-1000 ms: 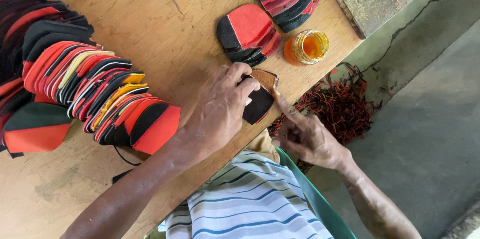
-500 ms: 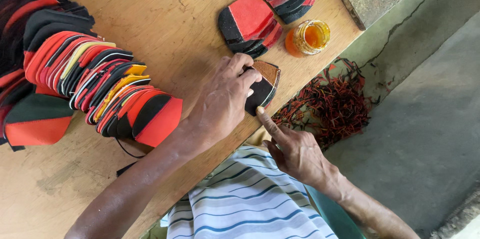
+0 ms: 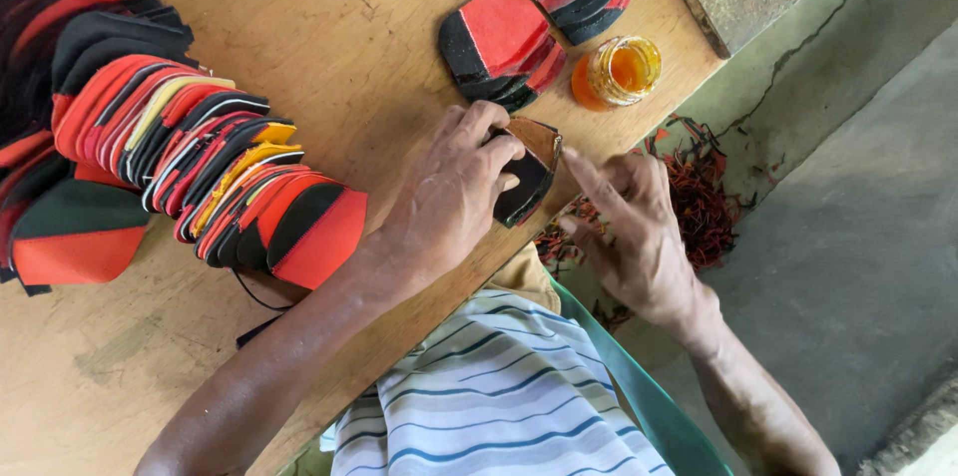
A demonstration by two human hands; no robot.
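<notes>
The left hand (image 3: pixel 454 192) presses down on a small black and brown piece (image 3: pixel 529 169) at the near edge of the bench (image 3: pixel 329 27). Its fingers are curled together on top of the piece and hold it flat against the wood. Part of the piece sticks out past the fingertips, right at the bench edge.

The right hand (image 3: pixel 634 232) is just beside it, off the edge of the bench. One finger points out and its tip comes close to the brown rim of the piece. The other fingers are loosely bent and hold nothing I can see.

The piece looks thin, light and bendy, like foam or soft leather. It should not break, but it could slide or curl up. The flat middle looks like the best place to hold it down, and the rim the best place to pinch it.

A small pile of red and black pieces (image 3: pixel 499 47) lies farther in. A little jar of orange liquid (image 3: pixel 619 72) stands near the right edge. A long row of red, black and yellow pieces (image 3: pixel 200 167) fills the left side. Red scraps (image 3: pixel 699 197) lie on the floor below.
</notes>
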